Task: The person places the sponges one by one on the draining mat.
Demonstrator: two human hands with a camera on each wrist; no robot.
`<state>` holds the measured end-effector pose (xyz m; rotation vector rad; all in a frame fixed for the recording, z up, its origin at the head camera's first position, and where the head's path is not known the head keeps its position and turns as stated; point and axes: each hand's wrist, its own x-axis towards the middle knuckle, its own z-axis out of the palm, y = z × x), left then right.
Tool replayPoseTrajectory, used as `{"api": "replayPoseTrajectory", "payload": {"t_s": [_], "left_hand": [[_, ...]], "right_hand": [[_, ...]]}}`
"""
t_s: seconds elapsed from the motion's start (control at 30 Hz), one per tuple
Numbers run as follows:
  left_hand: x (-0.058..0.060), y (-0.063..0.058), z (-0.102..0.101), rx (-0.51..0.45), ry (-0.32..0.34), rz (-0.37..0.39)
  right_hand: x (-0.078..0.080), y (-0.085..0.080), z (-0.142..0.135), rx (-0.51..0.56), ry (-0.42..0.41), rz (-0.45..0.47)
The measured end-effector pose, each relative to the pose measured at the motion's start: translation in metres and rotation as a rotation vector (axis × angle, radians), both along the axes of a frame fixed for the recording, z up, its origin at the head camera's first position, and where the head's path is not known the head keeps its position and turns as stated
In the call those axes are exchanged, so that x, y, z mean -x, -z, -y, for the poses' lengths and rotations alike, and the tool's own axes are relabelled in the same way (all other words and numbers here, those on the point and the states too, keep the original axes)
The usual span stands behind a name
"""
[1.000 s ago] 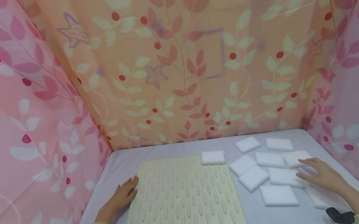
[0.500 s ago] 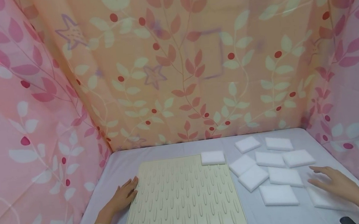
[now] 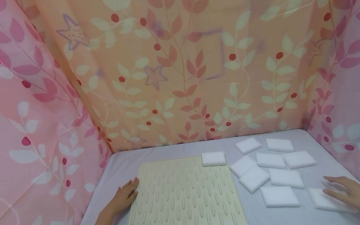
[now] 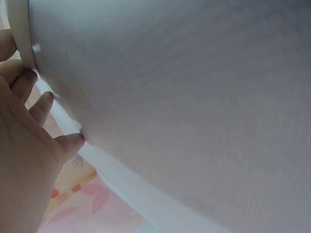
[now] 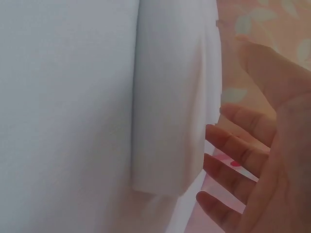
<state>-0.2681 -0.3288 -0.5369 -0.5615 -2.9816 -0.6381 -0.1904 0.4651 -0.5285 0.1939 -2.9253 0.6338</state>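
A beige mat (image 3: 182, 198) with rows of raised oval ridges lies on the table. My left hand (image 3: 123, 197) rests at its left edge, fingers extended; the left wrist view shows the fingertips (image 4: 75, 138) down on the white surface and by the mat's edge. One white sponge block (image 3: 213, 158) sits on the mat's far right corner. At the right front, my right hand (image 3: 354, 192) is over another white sponge block (image 3: 322, 200), covering part of it. In the right wrist view, its fingers (image 5: 228, 174) are spread beside that block (image 5: 167, 97), not curled round it.
Several more white sponge blocks lie right of the mat, such as one in front (image 3: 279, 196) and one at the back (image 3: 280, 145). Two of them (image 3: 254, 179) sit edge to edge near the mat. Patterned curtains (image 3: 176, 73) enclose the white table (image 3: 170, 151) on three sides.
My right hand has moved right and toward me, from the middle sponge blocks to the one at the right front. My left hand, the mat and the blocks have stayed put.
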Motion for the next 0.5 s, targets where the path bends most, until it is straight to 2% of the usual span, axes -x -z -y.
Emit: {"api": "replayPoseTrajectory", "payload": {"t_s": [0.2, 0.3, 0.5], "left_hand": [[0.0, 0.004, 0.001, 0.003, 0.021, -0.066], [0.001, 0.005, 0.001, -0.001, 0.01, -0.044], [0.003, 0.005, 0.003, 0.01, -0.011, 0.02]], "right_hand": [[-0.01, 0.005, -0.006, -0.002, -0.003, -0.075], [-0.014, 0.006, -0.007, -0.005, -0.002, -0.062], [-0.02, 0.007, -0.009, -0.018, 0.0, 0.025]]}}
